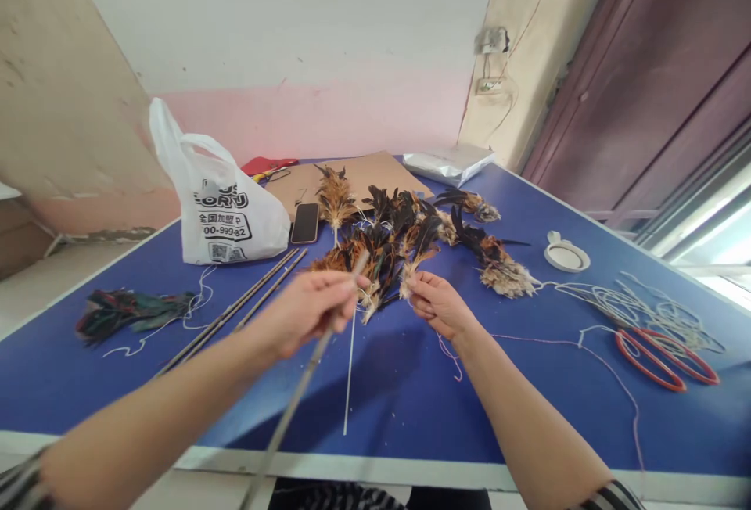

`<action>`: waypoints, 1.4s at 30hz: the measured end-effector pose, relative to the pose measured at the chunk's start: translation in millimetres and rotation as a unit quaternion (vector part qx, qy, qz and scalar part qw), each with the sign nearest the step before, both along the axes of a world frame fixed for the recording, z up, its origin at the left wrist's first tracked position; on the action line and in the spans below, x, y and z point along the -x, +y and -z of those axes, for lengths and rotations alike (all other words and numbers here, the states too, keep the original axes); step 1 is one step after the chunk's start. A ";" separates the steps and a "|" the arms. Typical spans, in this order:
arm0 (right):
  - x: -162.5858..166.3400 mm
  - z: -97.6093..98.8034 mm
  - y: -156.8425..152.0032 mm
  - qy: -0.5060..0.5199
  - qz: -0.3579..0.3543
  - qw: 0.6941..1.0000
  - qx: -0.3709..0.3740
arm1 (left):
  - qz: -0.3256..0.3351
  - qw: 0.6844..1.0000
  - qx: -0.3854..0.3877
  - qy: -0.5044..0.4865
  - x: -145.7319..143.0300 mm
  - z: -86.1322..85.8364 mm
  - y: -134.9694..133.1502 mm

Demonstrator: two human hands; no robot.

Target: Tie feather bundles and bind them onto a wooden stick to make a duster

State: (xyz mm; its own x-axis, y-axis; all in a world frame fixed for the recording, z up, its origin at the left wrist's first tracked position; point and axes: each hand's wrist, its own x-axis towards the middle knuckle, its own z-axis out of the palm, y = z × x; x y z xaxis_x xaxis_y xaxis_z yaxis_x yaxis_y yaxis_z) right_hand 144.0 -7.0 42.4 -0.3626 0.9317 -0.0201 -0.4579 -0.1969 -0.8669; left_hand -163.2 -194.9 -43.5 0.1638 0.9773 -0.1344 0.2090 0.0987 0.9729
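Observation:
My left hand is closed round a thin stick, which slants from the near table edge up past my fingers. In a pinch, my right hand holds a small bunch of feathers with dark tips and a pale base. Between and beyond both hands lies a pile of brown and black feathers on the blue table. Further bundles of feathers lie to the right. Pink thread trails beneath my right wrist.
At the left stand a white plastic bag, a phone and more sticks. Dark cloth lies nearer. On the right are red-handled scissors, tangled white string and a tape roll. Cardboard lies behind.

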 end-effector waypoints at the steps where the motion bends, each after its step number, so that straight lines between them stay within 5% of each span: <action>1: 1.3 1.0 -0.1 -0.011 0.001 1.000 -0.003 | 0.040 0.999 0.011 0.004 -33.8 -40.5 54.6; 3: 3.2 3.8 1.2 -0.032 0.013 0.999 -0.003 | 0.096 0.995 0.013 -0.004 -91.9 -98.0 144.7; 6: 3.3 7.6 5.4 -0.039 0.052 0.998 0.009 | 0.066 0.996 0.044 -0.042 -136.4 -121.3 201.4; 12: 0.8 9.9 8.7 -0.031 0.053 0.998 0.031 | 0.112 0.990 0.035 -0.075 -132.9 -92.7 168.9; 26: 19.4 13.6 -1.4 -0.119 0.080 0.990 0.019 | 0.066 0.993 -0.022 -0.100 -138.8 -84.8 161.2; 31: 25.9 18.1 -6.5 -0.166 0.080 0.983 0.001 | 0.057 0.992 0.019 -0.112 -135.4 -78.8 162.2; 42: 22.3 12.1 -5.1 -0.105 0.107 0.989 0.001 | 0.054 0.987 0.039 -0.144 -137.8 -78.2 155.6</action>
State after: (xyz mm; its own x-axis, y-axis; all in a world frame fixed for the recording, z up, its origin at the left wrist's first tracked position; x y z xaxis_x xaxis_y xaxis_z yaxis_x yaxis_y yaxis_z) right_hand 121.7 -12.1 30.3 -0.1452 0.9864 -0.0766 -0.2999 -0.1177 -0.9467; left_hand -25.4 -39.3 34.8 0.3092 0.9404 -0.1416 -0.0624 0.1686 0.9837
